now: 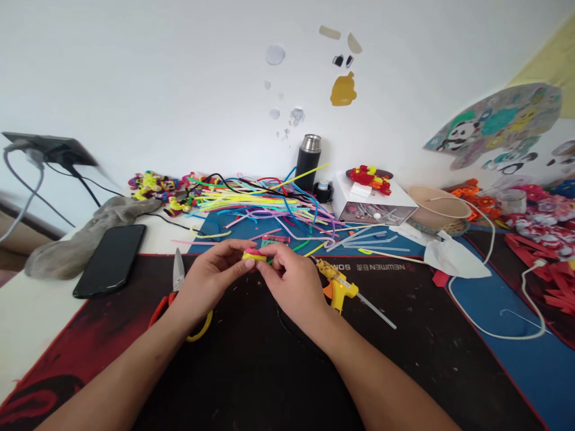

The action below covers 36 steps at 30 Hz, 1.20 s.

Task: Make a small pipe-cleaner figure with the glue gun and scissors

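A small yellow and pink fuzzy piece [254, 256] is pinched between both hands above the far part of the dark mat [251, 371]. My left hand [215, 272] grips its left side with thumb and fingers. On its right side, the fingers of my right hand [291, 278] are closed on it. Scissors [178, 272] with red and yellow handles lie partly hidden behind my left hand and forearm. Just right of my right hand is a yellow glue gun [344, 290] with a clear stick in its back.
Colourful pipe cleaners [260, 200] are heaped at the back, near a black flask [308, 161] and a white box [377, 200]. A phone [110, 260] lies left. A white cable [503, 336], bowl [438, 206] and red strips [561, 287] are at the right.
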{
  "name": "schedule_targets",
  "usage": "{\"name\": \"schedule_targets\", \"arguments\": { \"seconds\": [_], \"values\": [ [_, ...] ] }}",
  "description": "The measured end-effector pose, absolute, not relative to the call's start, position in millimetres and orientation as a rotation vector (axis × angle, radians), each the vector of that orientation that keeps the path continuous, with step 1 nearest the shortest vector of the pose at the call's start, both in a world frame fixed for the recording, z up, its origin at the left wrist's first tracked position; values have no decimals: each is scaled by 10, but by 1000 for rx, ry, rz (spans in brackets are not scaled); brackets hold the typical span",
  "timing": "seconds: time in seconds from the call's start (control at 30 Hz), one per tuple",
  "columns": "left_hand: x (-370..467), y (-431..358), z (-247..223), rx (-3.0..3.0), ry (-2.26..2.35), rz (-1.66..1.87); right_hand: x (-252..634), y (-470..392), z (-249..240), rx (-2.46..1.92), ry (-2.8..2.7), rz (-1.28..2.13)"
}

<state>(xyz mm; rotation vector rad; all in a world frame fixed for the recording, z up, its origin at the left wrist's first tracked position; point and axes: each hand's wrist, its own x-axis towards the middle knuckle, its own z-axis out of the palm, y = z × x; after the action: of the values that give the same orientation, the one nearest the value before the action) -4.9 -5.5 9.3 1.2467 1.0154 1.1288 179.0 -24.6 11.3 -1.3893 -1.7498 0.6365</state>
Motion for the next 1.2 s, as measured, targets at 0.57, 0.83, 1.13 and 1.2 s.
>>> {"name": "schedule_targets", "arguments": {
  "seconds": [0.57, 0.83, 1.13, 1.2],
  "values": [
    [-58, -64, 160, 1240, 1106, 1178, 1811, -207, 137, -1315, -1609, 853],
    [-79, -69, 111, 1220, 1113, 1171, 1810, -219, 104, -1270, -1651, 793],
    [-71, -85, 167, 1274, 1088, 1197, 1788, -211, 107, -1207, -1544, 954],
    [-60, -94, 178, 1298, 1075, 1212, 1783, -214, 119, -1204, -1521, 988]
  ]
}}
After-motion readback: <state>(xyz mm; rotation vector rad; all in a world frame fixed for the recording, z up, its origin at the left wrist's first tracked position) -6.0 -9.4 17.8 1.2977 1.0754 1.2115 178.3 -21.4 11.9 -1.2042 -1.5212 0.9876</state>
